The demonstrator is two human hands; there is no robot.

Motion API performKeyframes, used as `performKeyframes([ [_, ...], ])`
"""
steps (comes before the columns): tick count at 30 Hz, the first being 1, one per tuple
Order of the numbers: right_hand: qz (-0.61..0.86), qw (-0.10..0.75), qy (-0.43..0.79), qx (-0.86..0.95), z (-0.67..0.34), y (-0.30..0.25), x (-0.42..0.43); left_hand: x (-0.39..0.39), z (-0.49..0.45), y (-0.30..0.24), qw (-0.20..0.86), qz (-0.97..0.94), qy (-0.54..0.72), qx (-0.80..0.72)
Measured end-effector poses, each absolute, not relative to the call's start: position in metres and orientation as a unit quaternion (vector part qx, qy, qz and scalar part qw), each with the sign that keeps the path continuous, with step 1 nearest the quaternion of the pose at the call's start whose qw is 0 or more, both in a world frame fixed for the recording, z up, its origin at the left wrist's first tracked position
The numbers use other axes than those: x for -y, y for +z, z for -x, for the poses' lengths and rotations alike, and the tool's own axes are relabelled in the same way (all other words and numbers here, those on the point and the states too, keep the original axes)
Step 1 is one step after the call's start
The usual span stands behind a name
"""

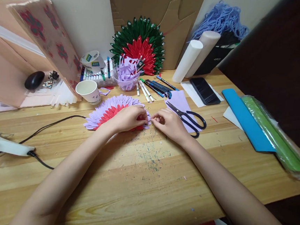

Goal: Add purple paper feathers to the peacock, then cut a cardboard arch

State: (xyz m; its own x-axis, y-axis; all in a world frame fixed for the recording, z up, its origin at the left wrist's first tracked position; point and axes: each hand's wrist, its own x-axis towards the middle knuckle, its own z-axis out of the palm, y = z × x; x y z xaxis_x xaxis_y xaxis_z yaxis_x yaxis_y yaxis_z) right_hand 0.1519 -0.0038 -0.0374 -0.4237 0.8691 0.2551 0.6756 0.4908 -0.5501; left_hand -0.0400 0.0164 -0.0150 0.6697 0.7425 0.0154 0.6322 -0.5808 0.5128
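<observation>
A fan-shaped paper piece (111,105) lies flat on the table, with light purple petals around a red inner layer. My left hand (133,118) is over its right side, fingers curled and thumb and finger pinched by the edge petals. Whatever is in that pinch is hidden. Close by, just off the fan's right edge, my right hand (168,123) also has its fingertips pinched together; what they hold is too small to tell. Black-handled scissors (185,115) lie beside my right hand on a purple paper sheet (178,99).
Behind the fan stand a paper cup (88,92), a clear bowl of purple scraps (126,79) and a green-and-red fan (140,45). Markers (152,88) and a phone (204,91) lie farther back. A white glue gun (5,144) with a black cord is at left; blue paper (249,121) at right.
</observation>
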Motion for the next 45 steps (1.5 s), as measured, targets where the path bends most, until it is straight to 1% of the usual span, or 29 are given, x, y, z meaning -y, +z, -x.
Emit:
performKeyframes([
  [3, 0.487, 0.296, 0.181, 0.801, -0.161, -0.034, 0.000, -0.014, 0.038, -0.014, 0.227, -0.883, 0.103, -0.398],
  [6, 0.496, 0.308, 0.174, 0.793, -0.166, -0.034, -0.001, -0.013, 0.038, -0.013, 0.216, -0.886, 0.099, -0.399],
  [12, 0.498, 0.313, 0.171, 0.790, -0.168, -0.035, 0.000, -0.015, 0.042, -0.008, 0.214, -0.887, 0.122, -0.392],
  [27, 0.490, 0.303, 0.188, 0.795, -0.167, -0.035, 0.002, -0.013, 0.043, -0.011, 0.223, -0.897, 0.101, -0.368],
  [30, 0.496, 0.298, 0.190, 0.793, -0.167, -0.034, 0.002, -0.017, 0.048, -0.002, 0.231, -0.893, 0.120, -0.367],
  [32, 0.507, 0.300, 0.199, 0.783, -0.167, -0.033, 0.003, -0.020, 0.057, 0.008, 0.214, -0.877, 0.159, -0.399],
  [35, 0.513, 0.314, 0.264, 0.754, -0.164, -0.030, 0.006, -0.017, 0.083, 0.022, 0.152, -0.821, 0.209, -0.510],
  [38, 0.491, 0.300, 0.318, 0.754, -0.161, -0.032, 0.009, -0.002, 0.117, 0.018, 0.116, -0.749, 0.201, -0.621],
  [40, 0.477, 0.276, 0.302, 0.778, -0.159, -0.035, 0.009, 0.011, 0.138, 0.005, 0.122, -0.700, 0.180, -0.681],
  [41, 0.476, 0.264, 0.284, 0.789, -0.159, -0.037, 0.009, 0.018, 0.146, -0.002, 0.142, -0.664, 0.180, -0.712],
  [42, 0.481, 0.253, 0.261, 0.797, -0.160, -0.039, 0.007, 0.023, 0.153, -0.009, 0.172, -0.631, 0.189, -0.733],
  [45, 0.524, 0.245, 0.161, 0.799, -0.164, -0.041, 0.004, 0.032, 0.166, -0.024, 0.192, -0.584, 0.215, -0.759],
])
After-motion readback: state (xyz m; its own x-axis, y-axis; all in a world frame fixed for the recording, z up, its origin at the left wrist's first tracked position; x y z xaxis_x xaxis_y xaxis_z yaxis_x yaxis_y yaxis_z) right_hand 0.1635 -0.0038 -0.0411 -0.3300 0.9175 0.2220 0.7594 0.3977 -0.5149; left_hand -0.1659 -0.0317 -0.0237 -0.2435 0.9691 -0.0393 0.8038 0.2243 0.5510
